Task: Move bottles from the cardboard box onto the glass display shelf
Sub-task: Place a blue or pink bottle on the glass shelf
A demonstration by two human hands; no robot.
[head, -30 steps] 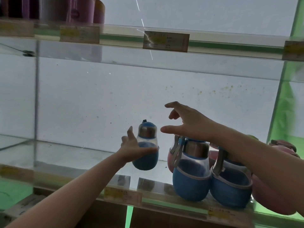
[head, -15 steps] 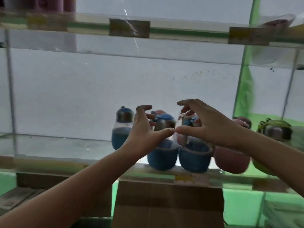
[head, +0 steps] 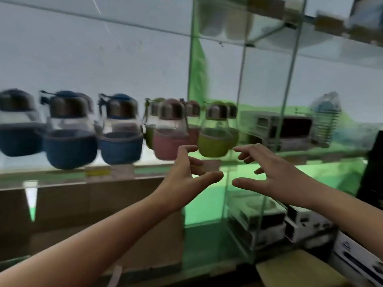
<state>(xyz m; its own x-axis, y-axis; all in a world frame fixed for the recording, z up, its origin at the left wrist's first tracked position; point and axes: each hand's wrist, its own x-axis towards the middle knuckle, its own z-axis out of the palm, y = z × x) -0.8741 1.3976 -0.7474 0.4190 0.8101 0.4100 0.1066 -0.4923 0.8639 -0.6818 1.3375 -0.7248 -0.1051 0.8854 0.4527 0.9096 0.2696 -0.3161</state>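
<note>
A row of small glass bottles with metal caps stands on the glass display shelf: blue-sleeved bottles at the left, a pink-sleeved bottle and a green-sleeved bottle further right. My left hand and my right hand hover side by side in front of the shelf edge, below the pink and green bottles. Both are empty with fingers spread. A cardboard box corner shows at the bottom right; its inside is hidden. The picture is blurred.
A glass upright divides the shelf bays. White boxed goods stack low at the right, and a toaster-like appliance sits behind glass. Brown cardboard fills the space under the shelf.
The view has swung right and down, so the bottles now sit to the left. Both hands have drawn back from the blue bottles, empty, and moved to the right.
</note>
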